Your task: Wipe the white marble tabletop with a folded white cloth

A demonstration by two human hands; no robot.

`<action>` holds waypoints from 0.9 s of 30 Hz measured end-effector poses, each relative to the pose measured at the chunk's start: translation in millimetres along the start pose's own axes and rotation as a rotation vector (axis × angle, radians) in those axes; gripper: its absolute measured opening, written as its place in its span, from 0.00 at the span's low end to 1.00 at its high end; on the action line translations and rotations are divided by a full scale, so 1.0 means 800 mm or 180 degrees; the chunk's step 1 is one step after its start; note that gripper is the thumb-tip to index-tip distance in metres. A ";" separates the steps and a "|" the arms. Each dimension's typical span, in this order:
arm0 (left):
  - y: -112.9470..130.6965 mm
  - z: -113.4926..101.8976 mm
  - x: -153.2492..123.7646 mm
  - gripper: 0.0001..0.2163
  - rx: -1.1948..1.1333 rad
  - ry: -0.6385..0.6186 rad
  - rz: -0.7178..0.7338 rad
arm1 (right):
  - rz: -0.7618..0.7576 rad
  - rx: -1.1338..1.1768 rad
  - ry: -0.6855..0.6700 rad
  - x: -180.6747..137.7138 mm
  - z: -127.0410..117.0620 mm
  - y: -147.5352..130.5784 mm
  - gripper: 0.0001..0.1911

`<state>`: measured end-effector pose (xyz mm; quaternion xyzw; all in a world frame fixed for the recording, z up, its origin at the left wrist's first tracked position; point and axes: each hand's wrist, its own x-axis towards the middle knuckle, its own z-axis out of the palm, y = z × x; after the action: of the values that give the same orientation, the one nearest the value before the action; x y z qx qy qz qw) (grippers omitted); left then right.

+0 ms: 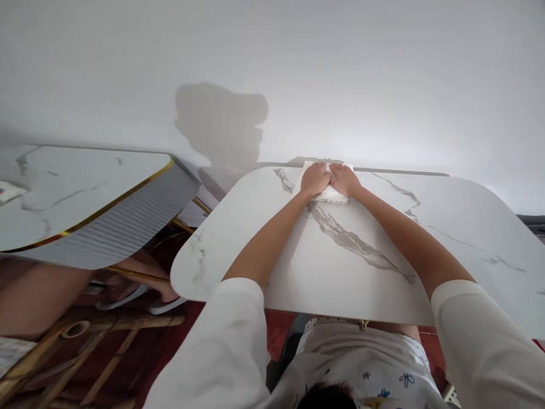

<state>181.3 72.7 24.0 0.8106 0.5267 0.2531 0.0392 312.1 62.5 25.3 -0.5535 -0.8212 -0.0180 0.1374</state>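
Observation:
Both arms reach forward over a white marble-patterned table [272,244] with rounded corners. Near its far edge, by the wall, lies a folded white cloth [330,197] with a slightly ragged near edge. My left hand [315,180] rests palm down on the cloth's left half, fingers laid out over it. Beside it, my right hand [344,180] presses flat on the right half. The thumbs almost meet in the middle. What lies under the palms is hidden.
A second marble-patterned table [97,187], with gold trim and a ribbed grey side, stands at left. Another person's leg [42,292] and sandalled feet show beneath it. A bamboo frame [97,341] sits lower left. A white wall [383,74] rises behind the tables.

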 end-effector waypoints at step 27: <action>-0.016 -0.003 -0.023 0.17 0.0120 -0.0091 0.0330 | 0.0227 -0.0170 0.0098 -0.026 0.007 -0.035 0.28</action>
<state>163.5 61.7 15.0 0.8409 0.4880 0.2332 0.0182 292.4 34.1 18.2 -0.5855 -0.7980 -0.0435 0.1356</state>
